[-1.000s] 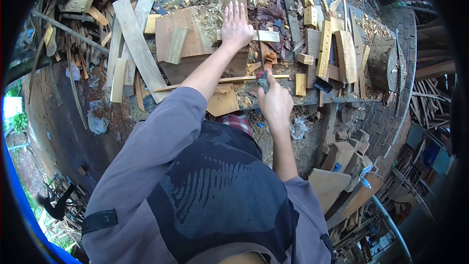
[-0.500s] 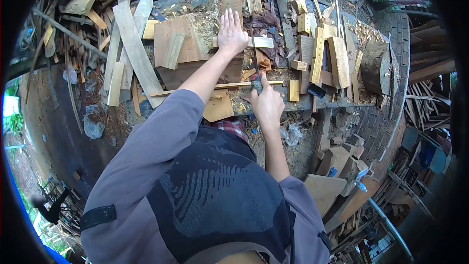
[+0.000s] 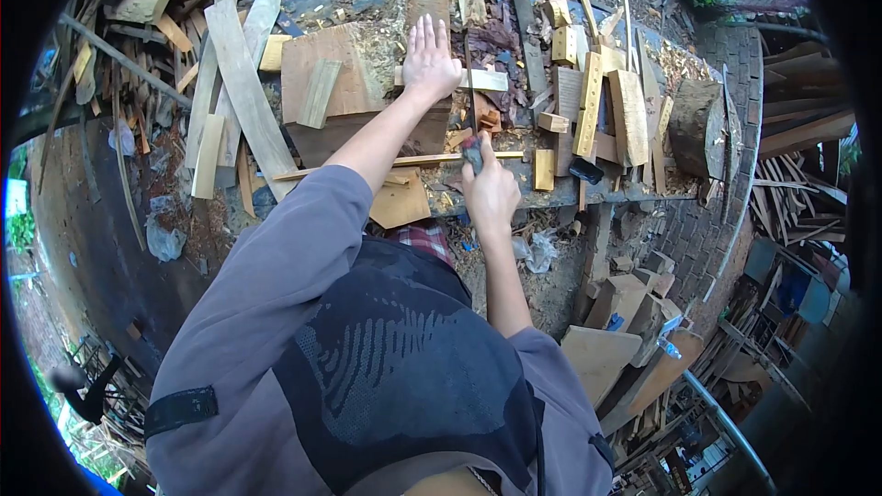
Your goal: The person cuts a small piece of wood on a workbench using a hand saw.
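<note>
My left hand [image 3: 431, 60] lies flat with its fingers stretched forward. Under its palm, a pale wooden strip [image 3: 489, 80] pokes out to either side, resting on a wide brown wood block [image 3: 423, 140]. My right hand [image 3: 492, 191] is wrapped around the dark handle [image 3: 472, 156] of a handsaw, thumb pointing forward. The saw's long narrow blade [image 3: 472, 101] runs away from me and crosses the strip just right of my left hand. A thin wooden batten [image 3: 427, 161] lies crosswise near the handle.
A short wood piece [image 3: 319, 94] sits on the block's left part. Long boards [image 3: 243, 83] lean at left. Yellowish offcuts [image 3: 588, 103] and a small black object [image 3: 585, 170] lie at right, before a log section [image 3: 695, 129]. Wood chips litter the bench; a person [image 3: 87, 390] is far left.
The view has shifted slightly, moving the scene a little left. My right hand and the saw have moved slightly left and forward; my left hand keeps its place on the strip.
</note>
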`<action>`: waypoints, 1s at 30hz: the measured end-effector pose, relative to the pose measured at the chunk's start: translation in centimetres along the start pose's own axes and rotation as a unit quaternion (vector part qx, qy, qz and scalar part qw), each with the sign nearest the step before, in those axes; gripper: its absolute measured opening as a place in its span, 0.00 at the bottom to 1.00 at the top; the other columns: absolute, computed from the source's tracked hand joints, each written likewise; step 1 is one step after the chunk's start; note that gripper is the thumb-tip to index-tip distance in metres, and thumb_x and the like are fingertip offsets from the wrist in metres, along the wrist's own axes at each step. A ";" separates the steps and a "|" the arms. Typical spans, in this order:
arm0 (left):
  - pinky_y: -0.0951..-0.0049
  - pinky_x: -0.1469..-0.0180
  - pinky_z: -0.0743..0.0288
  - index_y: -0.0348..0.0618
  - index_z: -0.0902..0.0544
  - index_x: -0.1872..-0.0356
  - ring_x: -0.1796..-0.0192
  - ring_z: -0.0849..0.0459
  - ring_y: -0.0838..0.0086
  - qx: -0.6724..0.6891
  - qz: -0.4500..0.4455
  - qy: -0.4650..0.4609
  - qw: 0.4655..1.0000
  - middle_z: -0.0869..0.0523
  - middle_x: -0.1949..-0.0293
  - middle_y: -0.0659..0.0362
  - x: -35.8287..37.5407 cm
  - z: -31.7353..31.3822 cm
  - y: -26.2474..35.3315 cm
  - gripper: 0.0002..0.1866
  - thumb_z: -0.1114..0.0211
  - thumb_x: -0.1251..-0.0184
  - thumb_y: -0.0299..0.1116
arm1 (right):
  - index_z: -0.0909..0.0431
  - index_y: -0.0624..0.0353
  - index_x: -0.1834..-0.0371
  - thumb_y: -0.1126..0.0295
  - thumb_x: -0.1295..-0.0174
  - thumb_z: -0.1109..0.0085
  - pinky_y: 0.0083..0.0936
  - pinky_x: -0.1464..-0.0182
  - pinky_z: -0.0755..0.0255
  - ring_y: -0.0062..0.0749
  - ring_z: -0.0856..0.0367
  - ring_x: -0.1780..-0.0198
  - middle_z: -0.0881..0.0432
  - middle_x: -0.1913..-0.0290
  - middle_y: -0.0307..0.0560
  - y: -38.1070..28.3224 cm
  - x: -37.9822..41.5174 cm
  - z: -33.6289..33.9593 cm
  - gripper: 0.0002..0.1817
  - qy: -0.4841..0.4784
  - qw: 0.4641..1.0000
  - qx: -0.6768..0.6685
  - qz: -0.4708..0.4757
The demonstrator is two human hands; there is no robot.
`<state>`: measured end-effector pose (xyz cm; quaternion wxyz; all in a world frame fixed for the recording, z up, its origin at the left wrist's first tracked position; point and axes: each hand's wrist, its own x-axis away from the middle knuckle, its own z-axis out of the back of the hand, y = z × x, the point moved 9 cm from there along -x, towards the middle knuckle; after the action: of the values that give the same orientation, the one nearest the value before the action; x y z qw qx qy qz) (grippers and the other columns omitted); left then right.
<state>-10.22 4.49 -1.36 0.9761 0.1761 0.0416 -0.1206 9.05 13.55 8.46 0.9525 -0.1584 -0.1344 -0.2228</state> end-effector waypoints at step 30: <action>0.57 0.22 0.61 0.34 0.43 0.27 0.23 0.51 0.51 -0.001 -0.021 0.007 1.000 0.47 0.26 0.37 0.1 0.2 0.3 0.39 0.50 0.40 0.41 | 0.31 0.46 0.32 0.61 0.43 0.42 0.47 0.63 0.21 0.54 0.15 0.70 0.16 0.72 0.60 -0.4 -2.2 -0.3 0.32 0.014 1.000 0.007 0.018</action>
<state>-10.00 4.62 -1.08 0.9733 0.1749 0.0517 -0.1395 6.98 13.92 7.55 0.9592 -0.1507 -0.1200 -0.2069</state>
